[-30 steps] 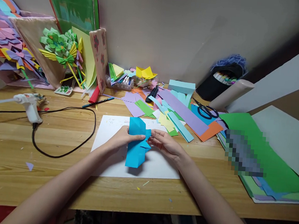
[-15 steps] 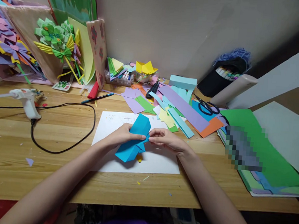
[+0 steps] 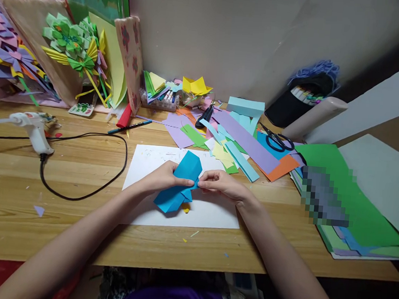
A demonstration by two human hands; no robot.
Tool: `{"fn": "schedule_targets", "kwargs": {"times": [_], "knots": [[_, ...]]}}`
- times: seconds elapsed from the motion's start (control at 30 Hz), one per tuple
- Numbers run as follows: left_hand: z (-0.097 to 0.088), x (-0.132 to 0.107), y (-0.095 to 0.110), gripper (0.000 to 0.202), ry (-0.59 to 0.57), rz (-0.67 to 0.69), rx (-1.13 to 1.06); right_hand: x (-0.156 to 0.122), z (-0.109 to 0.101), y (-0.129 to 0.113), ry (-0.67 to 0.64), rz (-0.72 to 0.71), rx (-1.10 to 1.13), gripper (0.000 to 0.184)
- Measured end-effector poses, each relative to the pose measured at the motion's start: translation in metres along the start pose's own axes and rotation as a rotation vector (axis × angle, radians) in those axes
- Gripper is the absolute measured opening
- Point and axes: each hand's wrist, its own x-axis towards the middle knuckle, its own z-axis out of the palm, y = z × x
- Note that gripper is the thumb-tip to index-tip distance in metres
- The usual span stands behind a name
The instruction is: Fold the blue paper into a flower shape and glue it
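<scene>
A folded piece of blue paper [image 3: 188, 166] is held tilted above a white sheet [image 3: 215, 214] on the desk. My left hand [image 3: 167, 178] grips it from the left, thumb pressed across its middle and the other fingers hidden behind it. With thumb and index finger, my right hand [image 3: 219, 184] pinches a small flap at the paper's right edge. Small folded points stick out at its lower right. A small yellow scrap [image 3: 185, 208] lies on the white sheet just below it.
A white glue gun [image 3: 33, 132] with a looping black cord stands on the left. Behind the sheet lie paper strips [image 3: 245, 141] and black scissors [image 3: 279, 141]. A stack of coloured paper [image 3: 360, 213] is at the right; paper flowers [image 3: 68, 38] stand at the back left.
The camera view has shifted slightly, so the desk things sit a little higher. Both hands keep their hold on the blue paper, with hardly any visible movement.
</scene>
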Motion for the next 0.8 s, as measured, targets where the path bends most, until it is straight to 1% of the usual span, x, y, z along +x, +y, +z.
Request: {"fn": "schedule_targets", "kwargs": {"times": [0.2, 0.37, 0.5, 0.6, 0.7, 0.8], "knots": [[0.0, 0.0, -0.001, 0.041, -0.013, 0.027, 0.018, 0.0, 0.001, 0.002, 0.006, -0.012, -0.058, 0.026], [-0.001, 0.001, -0.002, 0.043, 0.0, 0.047, 0.057, -0.002, 0.004, 0.001, 0.039, 0.001, -0.021, 0.025], [-0.001, 0.001, -0.002, 0.034, -0.013, 0.055, -0.006, -0.004, 0.007, 0.0, 0.079, 0.027, 0.016, 0.022], [0.0, 0.0, -0.001, 0.027, -0.058, 0.045, -0.086, -0.003, 0.009, 0.0, 0.092, 0.043, 0.042, 0.021], [0.0, 0.001, -0.002, 0.024, -0.095, 0.023, -0.155, -0.001, 0.012, 0.0, 0.115, 0.01, 0.024, 0.02], [-0.001, 0.002, -0.005, 0.028, -0.102, 0.003, -0.178, 0.0, 0.014, 0.0, 0.171, -0.051, -0.04, 0.02]]}}
